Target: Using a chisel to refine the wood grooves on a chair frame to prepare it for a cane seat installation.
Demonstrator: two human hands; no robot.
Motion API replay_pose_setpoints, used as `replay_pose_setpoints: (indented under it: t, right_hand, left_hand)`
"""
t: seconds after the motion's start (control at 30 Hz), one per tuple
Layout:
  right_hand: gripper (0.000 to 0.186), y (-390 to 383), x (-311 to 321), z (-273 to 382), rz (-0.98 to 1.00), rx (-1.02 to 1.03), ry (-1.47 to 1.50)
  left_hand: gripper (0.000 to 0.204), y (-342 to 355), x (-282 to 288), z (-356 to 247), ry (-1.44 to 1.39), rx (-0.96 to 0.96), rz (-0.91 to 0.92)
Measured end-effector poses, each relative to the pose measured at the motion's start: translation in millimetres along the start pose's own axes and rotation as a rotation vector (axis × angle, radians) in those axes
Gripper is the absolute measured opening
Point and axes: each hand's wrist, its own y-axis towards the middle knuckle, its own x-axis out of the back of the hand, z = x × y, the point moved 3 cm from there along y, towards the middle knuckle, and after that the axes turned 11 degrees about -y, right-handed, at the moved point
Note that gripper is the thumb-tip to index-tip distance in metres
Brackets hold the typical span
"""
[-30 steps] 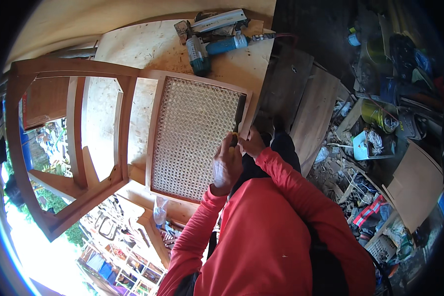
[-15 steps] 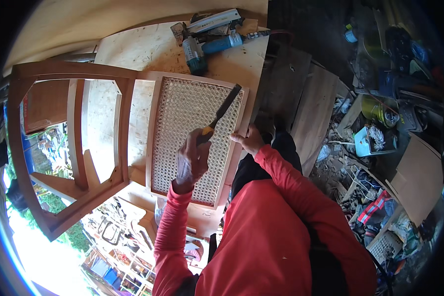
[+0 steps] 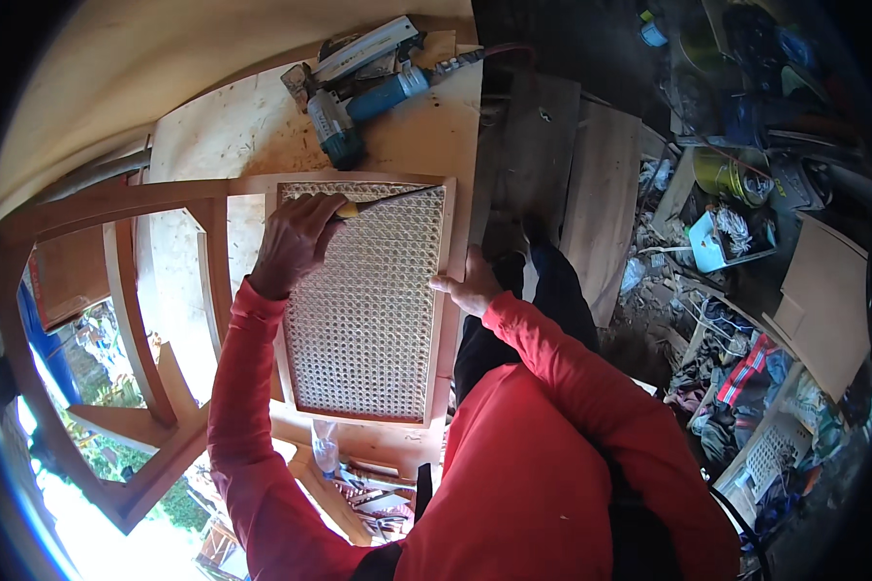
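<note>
Chisel (image 3: 388, 199) in left hand (image 3: 298, 237) points right, long axis across cane panel (image 3: 363, 310)

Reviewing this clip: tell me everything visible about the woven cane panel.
The cane panel is a pale tan, roughly rectangular lattice of small holes, set within a brown wooden surround. It lies over the plywood worktop. The left hand covers its upper left corner, holding a chisel-like tool whose blade points along the upper edge; contact with the weave is unclear. The right hand has its thumb at the right edge.
</note>
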Motion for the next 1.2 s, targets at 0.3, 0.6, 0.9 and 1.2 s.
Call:
replay_pose_setpoints:
  t: [0.3,0.6,0.9,1.2]
  right_hand:
    - [0.074,9.5,7.6,0.0,0.033,0.063,0.019]
    - [0.066,29.8,11.7,-11.2,0.083,-0.074,0.045]
    - [0.048,23.7,12.5,0.9,0.076,0.005,0.18]
    - [0.046,20.6,13.0,3.7,0.088,-0.011,0.17]
  left_hand:
    - [0.032,9.4,-3.2,11.1,-0.017,0.008,0.008]
    - [0.033,26.0,-2.9,14.7,-0.04,0.04,0.081]
    - [0.031,43.1,0.6,24.5,-0.084,-0.003,0.139]
    - [0.037,44.5,5.5,9.7,0.104,-0.012,0.182]
